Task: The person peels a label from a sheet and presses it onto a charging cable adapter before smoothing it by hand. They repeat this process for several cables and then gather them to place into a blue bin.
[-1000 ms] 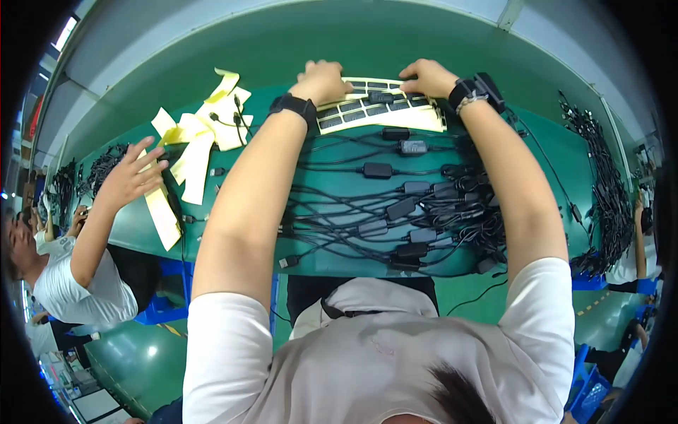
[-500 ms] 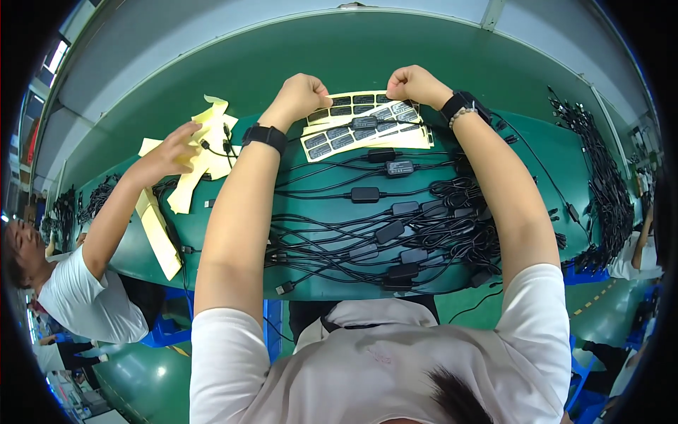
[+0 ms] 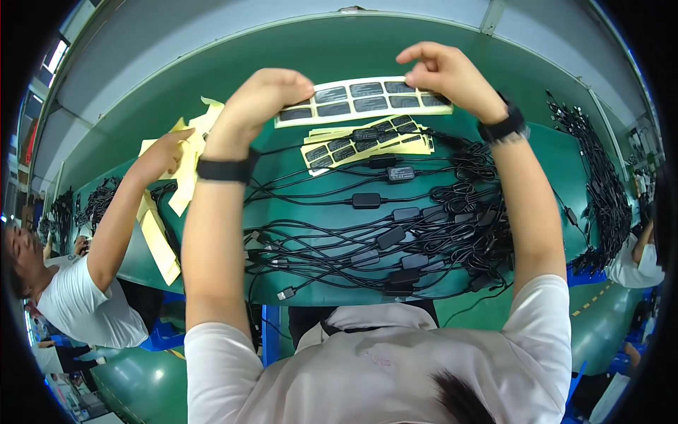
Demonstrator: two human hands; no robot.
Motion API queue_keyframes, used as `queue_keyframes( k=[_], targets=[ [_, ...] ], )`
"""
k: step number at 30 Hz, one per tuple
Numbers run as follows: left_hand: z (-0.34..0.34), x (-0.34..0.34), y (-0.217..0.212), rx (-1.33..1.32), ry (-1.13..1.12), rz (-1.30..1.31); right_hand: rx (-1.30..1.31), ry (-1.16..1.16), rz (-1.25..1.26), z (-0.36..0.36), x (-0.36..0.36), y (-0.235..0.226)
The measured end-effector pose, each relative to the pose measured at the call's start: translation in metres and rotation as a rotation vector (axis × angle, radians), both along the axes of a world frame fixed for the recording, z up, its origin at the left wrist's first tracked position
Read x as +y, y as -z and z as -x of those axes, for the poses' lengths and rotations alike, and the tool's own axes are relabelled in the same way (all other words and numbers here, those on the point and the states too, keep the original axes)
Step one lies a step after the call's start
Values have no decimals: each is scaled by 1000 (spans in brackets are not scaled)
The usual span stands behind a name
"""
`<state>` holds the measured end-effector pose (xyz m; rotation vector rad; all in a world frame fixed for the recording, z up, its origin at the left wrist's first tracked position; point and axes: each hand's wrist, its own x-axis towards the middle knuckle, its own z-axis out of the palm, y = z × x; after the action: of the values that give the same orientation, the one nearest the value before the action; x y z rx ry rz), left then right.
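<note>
A strip of black labels on pale backing [image 3: 367,106] is raised above the far part of the table. My left hand [image 3: 265,99] is closed, with its thumb pressed on the strip's left end. At the strip's upper right edge my right hand [image 3: 452,76] has its index finger stretched out, apart from the thumb; its lower fingers are partly hidden. Below the strip lie more label sheets [image 3: 328,157], overlapping one another. A black cable's small box [image 3: 365,135] rests across them.
Black cables with small boxes [image 3: 366,201] cover the table's middle, their coils [image 3: 466,191] at the right. A cable bundle [image 3: 604,184] hangs at the far right. Yellow backing paper [image 3: 159,240] lies at the left, where a co-worker's hand [image 3: 166,152] reaches over crumpled pieces.
The label strip has come up off the other sheets, toward me. My left hand has moved left and my right hand right; the right index finger has straightened away from the thumb.
</note>
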<state>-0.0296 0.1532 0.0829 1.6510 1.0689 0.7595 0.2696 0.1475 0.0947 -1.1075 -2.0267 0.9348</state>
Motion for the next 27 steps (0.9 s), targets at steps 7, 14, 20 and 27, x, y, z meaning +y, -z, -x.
queue_keyframes(
  k=[7, 14, 20, 27],
  targets=[
    [31, -83, 1, 148, 4, 95, 425, -3, 373, 2, -83, 26],
    [35, -111, -1, 235, -129, 87, 414, 59, 247, 9, -97, 24],
    [4, -124, -5, 610, -159, -870, 376, 97, 250, 26, -109, 22],
    [-56, -133, -7, 264, 95, -219, 479, 33, 181, 42, -128, 27]
  ],
)
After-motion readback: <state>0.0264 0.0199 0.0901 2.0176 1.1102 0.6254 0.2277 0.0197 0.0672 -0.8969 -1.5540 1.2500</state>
